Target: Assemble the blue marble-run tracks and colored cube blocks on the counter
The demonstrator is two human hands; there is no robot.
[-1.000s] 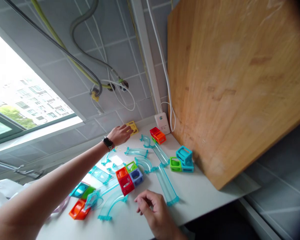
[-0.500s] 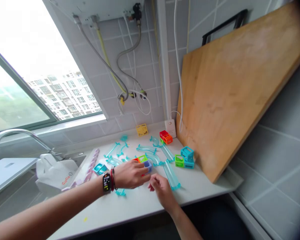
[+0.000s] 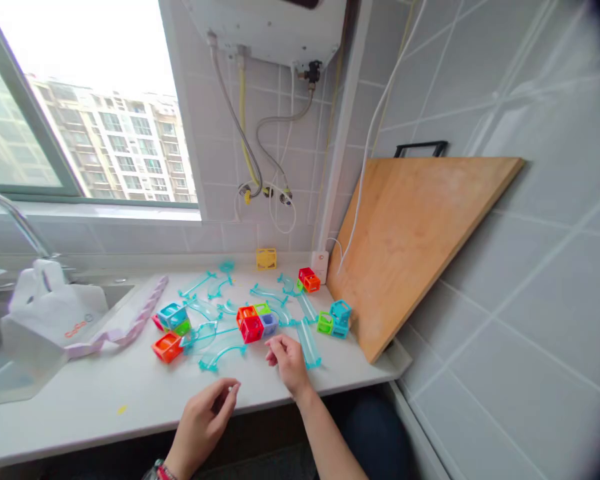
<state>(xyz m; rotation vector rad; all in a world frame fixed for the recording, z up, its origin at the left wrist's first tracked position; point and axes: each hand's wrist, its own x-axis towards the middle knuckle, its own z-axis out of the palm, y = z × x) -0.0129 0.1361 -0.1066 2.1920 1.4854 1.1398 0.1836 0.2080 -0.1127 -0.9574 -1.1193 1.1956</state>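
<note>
My left hand (image 3: 205, 421) is over the counter's front edge, fingers curled towards the thumb, and I see nothing in it. My right hand (image 3: 287, 363) hovers near the block cluster, fingertips bent together; whatever may be inside is hidden. Just beyond it sits a cluster of open-frame cube blocks: a red block (image 3: 251, 328), a purple block (image 3: 269, 324), a green block (image 3: 263, 309) and an orange one behind. A straight clear-teal track piece (image 3: 309, 343) lies beside my right hand. Closer to my left hand is a curved teal track piece (image 3: 225, 353).
An orange block (image 3: 167, 347) and a blue block (image 3: 172, 316) sit left. Blue and green blocks (image 3: 340, 319) stand right, a yellow block (image 3: 267, 259) at the wall. A wooden board (image 3: 410, 240) leans right; a white bag (image 3: 55, 313) is by the sink.
My left arm has drawn back from over the blocks to the counter's front edge, uncovering the red block and the pieces at left. My right hand stays near the cluster. The view has turned.
</note>
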